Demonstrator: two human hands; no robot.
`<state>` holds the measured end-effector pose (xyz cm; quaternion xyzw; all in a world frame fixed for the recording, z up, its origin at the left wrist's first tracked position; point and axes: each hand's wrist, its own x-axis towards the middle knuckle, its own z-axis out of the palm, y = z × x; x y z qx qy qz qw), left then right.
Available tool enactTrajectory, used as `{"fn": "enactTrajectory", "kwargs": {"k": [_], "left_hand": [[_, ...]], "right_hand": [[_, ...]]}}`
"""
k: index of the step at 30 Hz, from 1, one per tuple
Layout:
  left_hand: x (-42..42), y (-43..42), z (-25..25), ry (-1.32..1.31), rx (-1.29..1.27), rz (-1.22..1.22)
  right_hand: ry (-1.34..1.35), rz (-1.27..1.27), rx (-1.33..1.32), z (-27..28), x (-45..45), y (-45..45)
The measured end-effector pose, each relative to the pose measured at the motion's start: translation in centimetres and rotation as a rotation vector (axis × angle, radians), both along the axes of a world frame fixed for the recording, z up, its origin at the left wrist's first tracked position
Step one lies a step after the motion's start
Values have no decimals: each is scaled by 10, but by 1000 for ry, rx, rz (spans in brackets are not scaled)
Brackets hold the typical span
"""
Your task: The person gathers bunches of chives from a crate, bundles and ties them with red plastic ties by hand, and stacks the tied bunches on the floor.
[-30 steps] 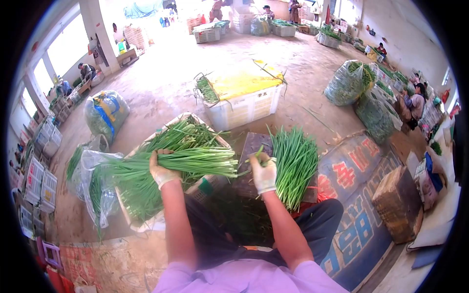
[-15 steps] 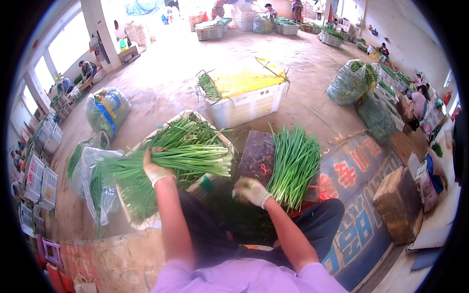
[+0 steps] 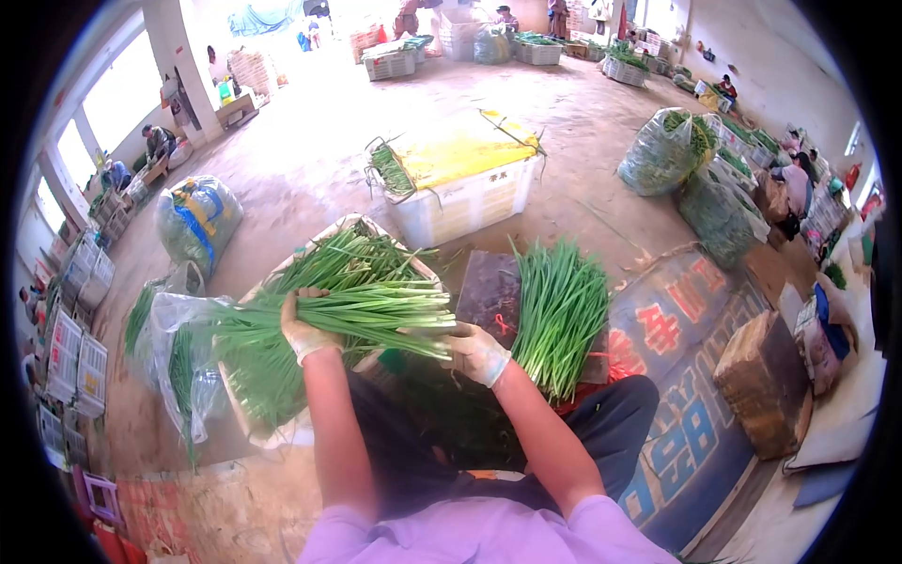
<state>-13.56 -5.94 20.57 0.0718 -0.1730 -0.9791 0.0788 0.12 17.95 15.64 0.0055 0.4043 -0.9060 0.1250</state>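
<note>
My left hand (image 3: 310, 327), in a pale glove, is wrapped around a bunch of chives (image 3: 385, 315). The bunch lies sideways, its pale stem ends to the right and its green leaves trailing left. At those stem ends my right hand (image 3: 474, 352), also gloved, has its fingers pinched on the stalks. Beneath the bunch, a lined crate (image 3: 246, 414) holds more loose chives (image 3: 343, 256). Right of my right hand, a neat pile of chives (image 3: 562, 315) rests beside a dark board (image 3: 489, 293) with a red tie on it.
Ahead stands a white crate (image 3: 460, 214) with a yellow cover. Clear bags of greens stand at left (image 3: 199, 221) and right (image 3: 662, 155). A wooden block (image 3: 763, 381) sits at my right on a printed sheet (image 3: 672, 376). Several people work along the walls.
My right hand has moved up and left from beside the dark board to the stem ends of the bunch. My left hand keeps its hold on the chives.
</note>
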Motion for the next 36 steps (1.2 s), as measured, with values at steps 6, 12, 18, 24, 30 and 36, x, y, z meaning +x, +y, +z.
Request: {"fn": "enactTrajectory", "kwargs": {"k": [6, 12, 18, 24, 30, 36], "left_hand": [[-4, -2, -14, 64, 0, -56], [4, -10, 3, -2, -20, -41], [4, -14, -4, 20, -12, -25], [-3, -11, -11, 78, 4, -45], [2, -7, -5, 33, -4, -5], [-6, -6, -20, 98, 4, -80]], "right_hand": [[-42, -67, -94, -19, 15, 13], [106, 43, -43, -31, 39, 36], [44, -181, 528, -12, 27, 19], [280, -435, 624, -13, 15, -5], [10, -317, 462, -7, 34, -3], [399, -557, 876, -26, 21, -12]]}}
